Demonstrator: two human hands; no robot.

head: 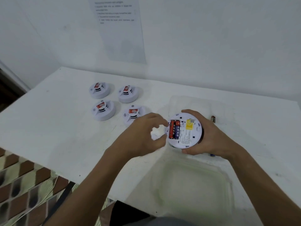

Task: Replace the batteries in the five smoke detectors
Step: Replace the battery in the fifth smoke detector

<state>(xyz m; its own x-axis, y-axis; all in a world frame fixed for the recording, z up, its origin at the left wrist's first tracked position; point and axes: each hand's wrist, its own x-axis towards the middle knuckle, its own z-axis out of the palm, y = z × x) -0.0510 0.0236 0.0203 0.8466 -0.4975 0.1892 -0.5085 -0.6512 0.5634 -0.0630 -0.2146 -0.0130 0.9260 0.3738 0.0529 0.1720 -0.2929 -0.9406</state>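
Note:
My right hand (pixel 210 136) grips a white smoke detector (pixel 187 133) turned back-side up above the table. Its battery bay is uncovered and holds two red and blue batteries (pixel 174 129); a yellow label sits beside them. My left hand (pixel 145 132) hovers at the detector's left edge, thumb and fingertips curled near the batteries, holding nothing that I can see. Several other white detectors stand face up in a group at the left, the nearest one (pixel 132 115) partly behind my left hand.
A loose battery (pixel 213 119) lies on the white table (pixel 65 128) right of the held detector. A clear plastic container (pixel 192 185) sits at the near edge, a second clear tray (pixel 195 103) behind. A printed sheet (pixel 120 28) hangs on the wall.

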